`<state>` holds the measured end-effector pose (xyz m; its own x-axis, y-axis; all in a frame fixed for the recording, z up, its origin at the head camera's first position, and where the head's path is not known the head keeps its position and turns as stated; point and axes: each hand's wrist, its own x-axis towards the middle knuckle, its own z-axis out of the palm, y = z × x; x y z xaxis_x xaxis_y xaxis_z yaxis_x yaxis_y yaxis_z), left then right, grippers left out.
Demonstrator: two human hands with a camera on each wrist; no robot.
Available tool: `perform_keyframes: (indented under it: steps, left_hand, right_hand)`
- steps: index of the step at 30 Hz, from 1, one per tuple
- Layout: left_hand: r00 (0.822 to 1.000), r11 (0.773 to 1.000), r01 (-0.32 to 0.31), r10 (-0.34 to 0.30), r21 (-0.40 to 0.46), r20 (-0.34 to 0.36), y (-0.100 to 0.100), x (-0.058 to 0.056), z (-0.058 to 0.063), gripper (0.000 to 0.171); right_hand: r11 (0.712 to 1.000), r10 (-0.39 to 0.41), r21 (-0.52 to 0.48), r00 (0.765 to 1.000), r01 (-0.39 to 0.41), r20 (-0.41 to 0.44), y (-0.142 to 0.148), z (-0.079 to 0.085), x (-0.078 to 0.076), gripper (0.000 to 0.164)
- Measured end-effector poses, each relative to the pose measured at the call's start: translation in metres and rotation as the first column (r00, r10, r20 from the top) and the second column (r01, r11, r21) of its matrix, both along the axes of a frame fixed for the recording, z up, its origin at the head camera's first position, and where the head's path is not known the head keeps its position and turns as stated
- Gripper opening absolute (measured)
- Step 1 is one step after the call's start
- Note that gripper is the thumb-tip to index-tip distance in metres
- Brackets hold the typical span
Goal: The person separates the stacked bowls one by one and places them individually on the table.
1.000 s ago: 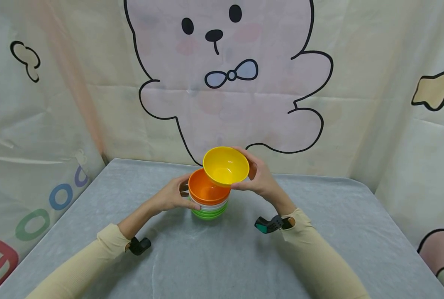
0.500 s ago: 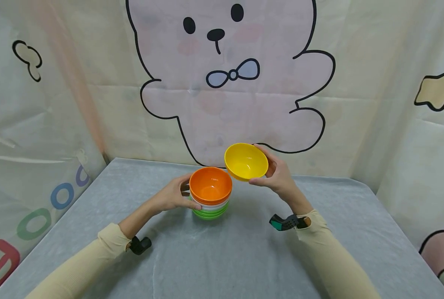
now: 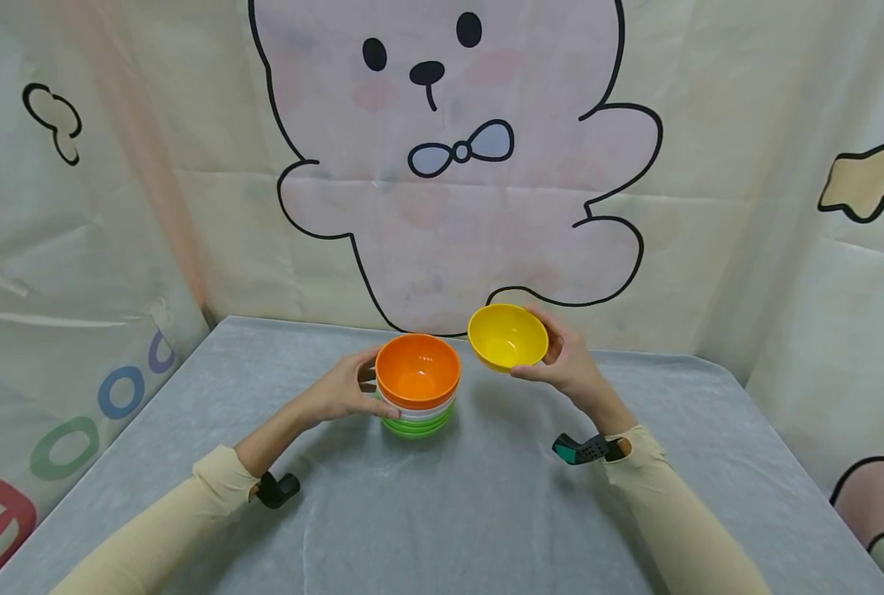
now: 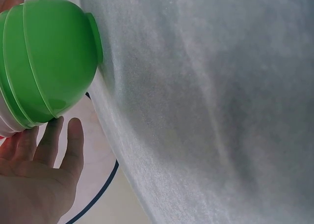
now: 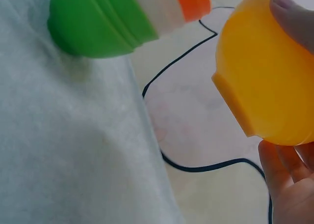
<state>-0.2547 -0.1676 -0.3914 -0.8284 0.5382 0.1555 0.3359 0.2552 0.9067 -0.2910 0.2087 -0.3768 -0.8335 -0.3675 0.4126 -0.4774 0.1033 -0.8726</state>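
A nested stack of bowls stands on the cloth-covered table: an orange bowl (image 3: 418,370) on top, white bowls (image 3: 417,411) below it, and green bowls (image 3: 415,430) at the bottom. My left hand (image 3: 345,386) grips the stack from its left side, thumb in front and fingers behind. In the left wrist view, those fingers touch the side of the green bowl (image 4: 59,57). To the right of the stack, my right hand (image 3: 572,368) holds a yellow bowl (image 3: 508,337) in the air, tilted toward me. Thumb and fingers span its sides in the right wrist view.
A grey cloth (image 3: 442,521) covers the table. Behind it hangs a pale curtain (image 3: 710,124) printed with a cartoon bear, close to the table's back edge. More printed sheets hang at both sides. Each wrist wears a dark strap (image 3: 586,449).
My right hand has moved the yellow bowl rightward, from over the orange bowl to beside the stack, and lowered it slightly in the last half second. My left hand keeps its place.
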Motion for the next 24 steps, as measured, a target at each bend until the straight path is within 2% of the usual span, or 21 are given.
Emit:
perform_keyframes:
  steps: [11,24]
  left_hand:
    - [1.000,1.000,0.001,-0.001,0.004,-0.002,0.000,0.001,-0.001,0.087]
    - [1.000,1.000,0.016,-0.016,0.006,-0.004,-0.001,0.002,0.000,0.087]
  right_hand:
    - [0.998,-0.031,0.053,0.994,0.026,0.104,-0.002,-0.023,-0.007,0.090]
    - [0.995,-0.044,0.091,0.985,0.029,0.168,-0.001,-0.039,-0.017,0.092]
